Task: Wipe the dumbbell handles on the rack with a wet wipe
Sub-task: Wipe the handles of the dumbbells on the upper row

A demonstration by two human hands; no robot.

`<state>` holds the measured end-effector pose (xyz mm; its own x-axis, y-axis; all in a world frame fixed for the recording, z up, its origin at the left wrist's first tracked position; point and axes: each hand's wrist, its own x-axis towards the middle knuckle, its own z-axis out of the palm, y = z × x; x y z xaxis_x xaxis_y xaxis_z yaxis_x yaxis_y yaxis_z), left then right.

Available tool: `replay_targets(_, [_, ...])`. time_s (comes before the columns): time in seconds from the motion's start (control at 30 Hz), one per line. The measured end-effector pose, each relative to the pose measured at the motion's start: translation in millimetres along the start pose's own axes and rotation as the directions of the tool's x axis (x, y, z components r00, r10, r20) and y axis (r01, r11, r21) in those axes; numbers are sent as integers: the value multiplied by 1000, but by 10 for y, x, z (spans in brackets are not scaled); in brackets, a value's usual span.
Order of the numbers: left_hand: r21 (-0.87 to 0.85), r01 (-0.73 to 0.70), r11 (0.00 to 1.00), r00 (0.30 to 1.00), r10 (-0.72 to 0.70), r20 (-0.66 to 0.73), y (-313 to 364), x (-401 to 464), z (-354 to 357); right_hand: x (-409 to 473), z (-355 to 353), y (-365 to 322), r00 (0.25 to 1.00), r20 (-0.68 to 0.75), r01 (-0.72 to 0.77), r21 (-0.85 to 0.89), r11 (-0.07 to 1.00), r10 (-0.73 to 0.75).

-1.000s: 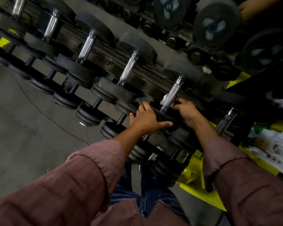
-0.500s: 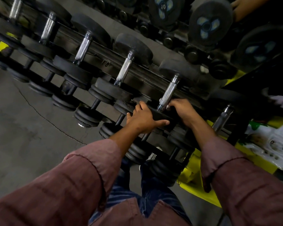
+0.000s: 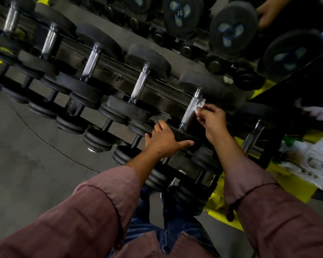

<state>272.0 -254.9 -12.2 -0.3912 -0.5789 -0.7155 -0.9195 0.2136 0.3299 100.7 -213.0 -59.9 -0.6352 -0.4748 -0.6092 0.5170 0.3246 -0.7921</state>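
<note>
A row of black dumbbells with knurled silver handles lies across the dark rack [image 3: 157, 90]. My right hand [image 3: 211, 118] pinches a small white wet wipe [image 3: 199, 105] against the right side of one silver handle [image 3: 190, 112]. My left hand [image 3: 164, 140] grips the near black weight head [image 3: 185, 136] of that same dumbbell, thumb stretched along its edge. Other handles [image 3: 139, 86] [image 3: 90, 62] sit to the left, untouched.
A white and green wipes packet [image 3: 306, 161] lies on a yellow surface at the right. Another dumbbell handle [image 3: 252, 136] stands just right of my right forearm. Another person's hand [image 3: 268, 12] rests on plates at the top right. Grey cracked floor [image 3: 35, 155] spreads to the left.
My right hand has risen from the base of the handle to its upper part, and the white wipe now shows against the handle. My left hand keeps its grip on the weight head.
</note>
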Motion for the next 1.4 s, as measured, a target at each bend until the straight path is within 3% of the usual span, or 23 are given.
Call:
replay_targets(0.17, [8, -5, 1000, 1000, 5, 2, 6, -1, -8, -71, -52, 110, 997, 76, 45, -359, 932, -19])
replay_targets(0.27, [13, -11, 1000, 1000, 11, 7, 1, 0, -9, -79, -58, 90, 995, 50, 94, -382, 920, -81])
replay_targets(0.37, [9, -13, 1000, 1000, 13, 11, -5, 4, -4, -87, 2, 4, 964, -49, 218, -416, 883, -262])
replay_targets(0.43, [11, -15, 1000, 1000, 15, 13, -11, 10, 5, -145, 54, -65, 903, -22, 337, -585, 738, -429])
replay_targets(0.53, [4, -21, 1000, 1000, 21, 10, -13, 12, 9, -202, 107, -82, 804, 174, 489, -737, 466, -568])
replay_targets(0.67, [-36, -45, 998, 999, 45, 5, -39, 33, 25, -182, 70, -3, 750, 384, 548, -817, 181, -538])
replay_targets(0.8, [-47, -62, 997, 998, 61, -7, -68, 51, 38, -248, 73, -59, 737, 475, 563, -825, 48, -481])
replay_targets(0.93, [-60, -80, 995, 996, 82, 30, -83, 64, 27, -279, 95, -109, 787, 331, 431, -899, 79, -521])
replay_targets(1.1, [-91, -89, 992, 995, 93, 37, -106, 76, 25, -368, 144, -91, 848, 226, 392, -876, 282, -479])
replay_targets(1.23, [-92, -85, 992, 993, 92, 75, -115, 95, -2, -456, 138, -63, 919, 158, 294, -885, 360, -362])
replay_targets(1.4, [-72, -88, 994, 991, 94, 99, -123, 107, -29, -551, 174, 40, 972, 82, 163, -910, 382, -219])
